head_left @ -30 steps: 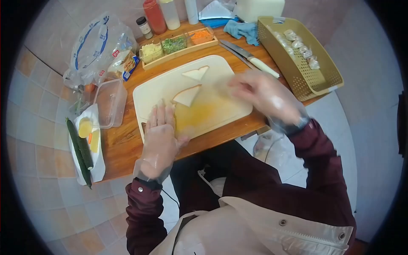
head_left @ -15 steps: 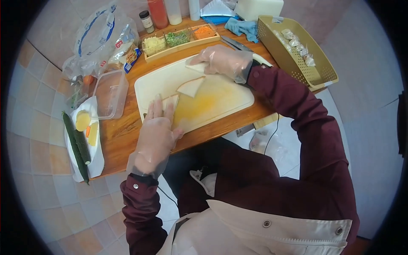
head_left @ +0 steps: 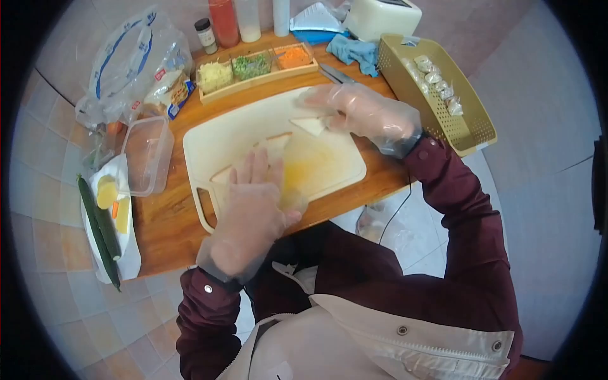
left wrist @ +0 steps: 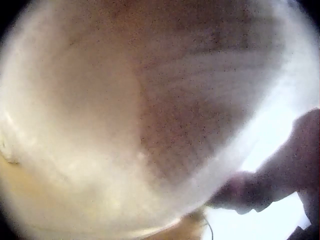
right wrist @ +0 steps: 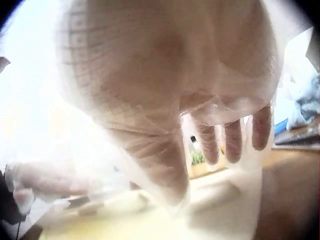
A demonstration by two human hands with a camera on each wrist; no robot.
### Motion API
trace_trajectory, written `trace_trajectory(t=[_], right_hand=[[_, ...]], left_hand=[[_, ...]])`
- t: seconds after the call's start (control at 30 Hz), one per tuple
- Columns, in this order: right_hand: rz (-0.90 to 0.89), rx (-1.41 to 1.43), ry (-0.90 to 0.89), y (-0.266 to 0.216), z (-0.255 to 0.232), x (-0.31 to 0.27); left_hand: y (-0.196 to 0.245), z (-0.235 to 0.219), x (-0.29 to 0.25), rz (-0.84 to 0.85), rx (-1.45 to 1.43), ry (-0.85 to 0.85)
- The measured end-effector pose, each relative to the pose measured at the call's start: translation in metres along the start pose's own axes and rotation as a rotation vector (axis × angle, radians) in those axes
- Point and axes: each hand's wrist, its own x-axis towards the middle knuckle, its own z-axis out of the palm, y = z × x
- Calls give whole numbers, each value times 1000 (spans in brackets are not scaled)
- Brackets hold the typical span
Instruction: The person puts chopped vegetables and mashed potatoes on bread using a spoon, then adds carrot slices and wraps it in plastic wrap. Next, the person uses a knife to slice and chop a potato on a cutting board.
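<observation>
Foreground: the left hand (head_left: 247, 212), fingers extended and gripping nothing visible, lies over bread pieces (head_left: 277, 143) on a cutting board (head_left: 218, 133). Beyond, the right hand (head_left: 366, 115) (fingers loosely extended, contact uncertain) adjoins a bread triangle (head_left: 308, 126). Farther: a wooden tray (head_left: 254, 82).

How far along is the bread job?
The bread triangle looks cut, and chopped food sits ready in the tray. The left hand covers part of another piece, while the right hand is beside the triangle. Left to do, maybe: adding the food, since none shows on the triangle.
</observation>
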Motion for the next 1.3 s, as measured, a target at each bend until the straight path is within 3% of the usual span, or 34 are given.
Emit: trace_trajectory(t=[0.07,0.13,0.2,0.33,0.47,0.53,0.6,0.67,0.7,0.77,0.9,1.0,1.1,1.17,1.3], right_hand=[[272,268,95,3,-19,8],[337,363,170,30,-23,25],[487,958,346,32,-27,49],[645,889,201,68,-5,104],[598,920,137,76,9,136],[579,1005,88,78,12,147],[384,1154,238,77,21,160],[462,1137,333,69,25,180],[534,1120,433,67,27,187],[537,1031,380,70,29,194],[540,934,290,75,36,201],[522,813,259,69,26,199],[485,788,316,70,22,197],[430,835,374,74,23,199],[486,784,318,74,34,203]], left_hand=[[4,-6,-1,-1,-17,3],[2,-17,-7,-62,-52,-55],[-10,-14,-16,-111,-50,-25],[-28,-14,-43,-248,-56,75],[-65,-10,-72,-259,-121,161],[-80,-4,-84,-302,-219,289],[-94,6,-93,-298,-262,344],[-102,11,-95,-260,-301,595],[-105,14,-100,-256,-307,595],[-110,23,-114,-469,-568,619],[-114,42,-121,-520,-666,733],[-121,56,-126,-543,-589,795],[-121,62,-124,-447,-494,840],[-122,68,-119,-546,-352,946],[-122,68,-131,-605,-293,850]])
